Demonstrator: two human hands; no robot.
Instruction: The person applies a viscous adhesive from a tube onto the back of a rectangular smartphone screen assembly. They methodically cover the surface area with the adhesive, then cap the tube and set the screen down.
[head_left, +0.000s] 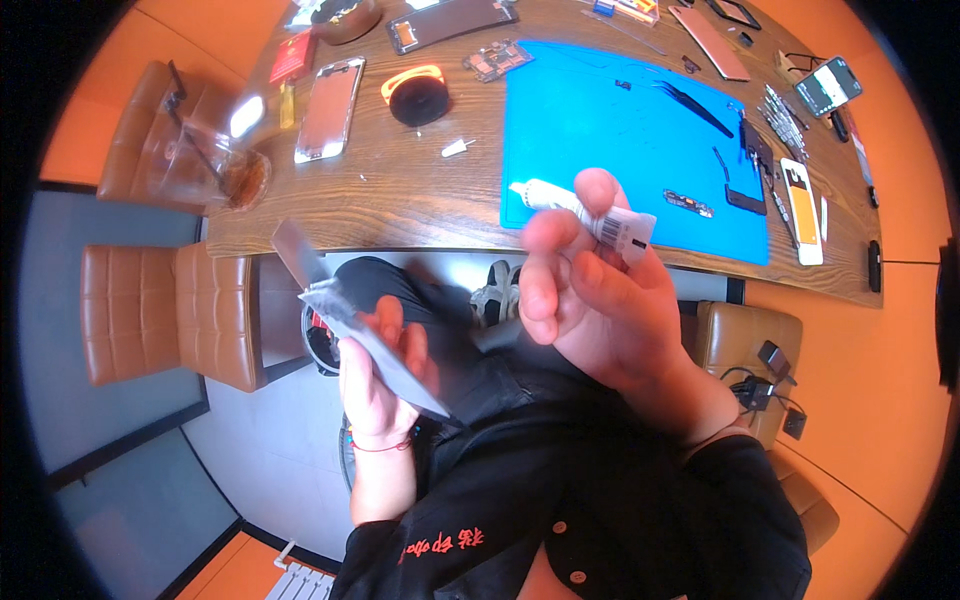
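Observation:
My left hand (386, 367) holds a thin flat panel (379, 360), which looks like a phone part, tilted above my lap. A flat strip (294, 251) stands out from the panel's upper end. Between the thumb and fingers of my right hand (600, 292) is a small white squeeze tube (562, 199) with a printed code, its nozzle pointing left over the blue mat (577, 135). A small white pointed cap (456, 148) lies on the wooden table. Black tweezers (694, 107) and a small circuit board (688, 202) rest on the mat.
On the table (397, 202) are a phone frame (330, 110), a black round object (418, 100), a logic board (497, 60) and a white phone panel (801, 211). Screwdrivers (784, 124) lie near a propped phone (828, 88). A plastic cup (244, 176) stands at the left edge.

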